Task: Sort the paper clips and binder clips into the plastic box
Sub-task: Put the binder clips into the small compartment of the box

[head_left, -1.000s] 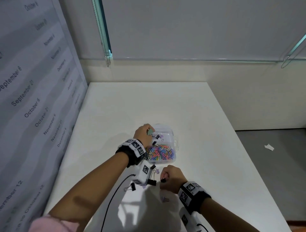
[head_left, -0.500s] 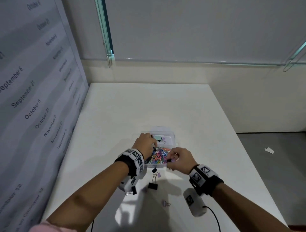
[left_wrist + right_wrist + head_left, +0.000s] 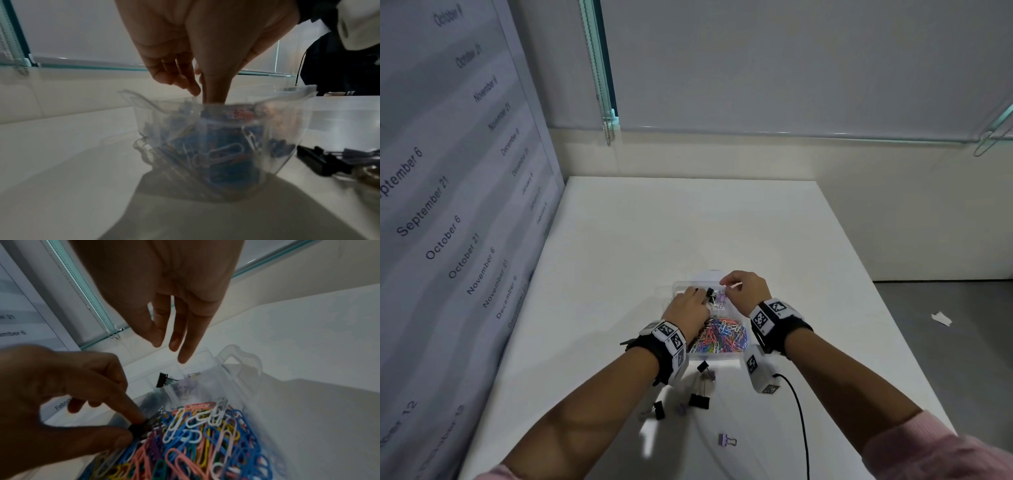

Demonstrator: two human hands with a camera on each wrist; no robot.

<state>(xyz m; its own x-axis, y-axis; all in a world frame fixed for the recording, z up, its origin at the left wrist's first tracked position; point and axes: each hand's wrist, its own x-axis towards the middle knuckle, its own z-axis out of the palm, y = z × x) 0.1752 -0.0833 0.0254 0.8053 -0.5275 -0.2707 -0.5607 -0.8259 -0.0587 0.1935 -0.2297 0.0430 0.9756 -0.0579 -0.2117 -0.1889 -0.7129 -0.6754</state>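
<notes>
Both hands had moved from the loose clips to the plastic box (image 3: 674, 286) on the desk (image 3: 688, 222). The left hand (image 3: 688, 308) pinched a black binder clip (image 3: 137, 429) at the paper clips (image 3: 722, 337) compartment. The right hand (image 3: 746, 289), half a second earlier nearer the front, hung released over the far compartment, apparently having dropped its clip. Several binder clips (image 3: 698, 401) remained outside.
</notes>
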